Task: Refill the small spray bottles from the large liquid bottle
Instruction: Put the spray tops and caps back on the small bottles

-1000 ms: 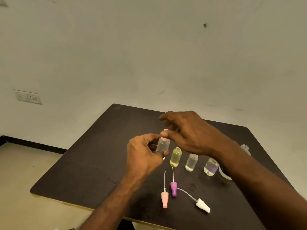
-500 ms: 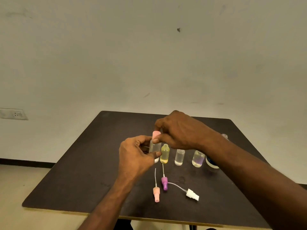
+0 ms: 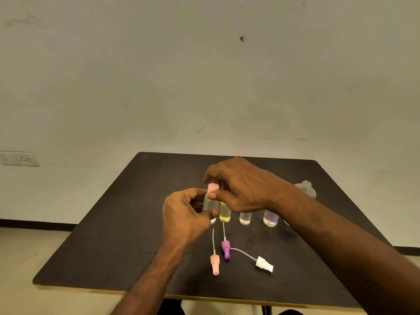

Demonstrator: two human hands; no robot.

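Pink spray cap pinched by right hand fingers atop clear bottle; left hand grips bottle, steadying it (probably capping) over worktop.

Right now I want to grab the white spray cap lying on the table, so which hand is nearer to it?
Left, narrowly. The left hand is up and left of the white spray cap, holding a small bottle. The right hand is farther back, pinching that bottle's pink cap.
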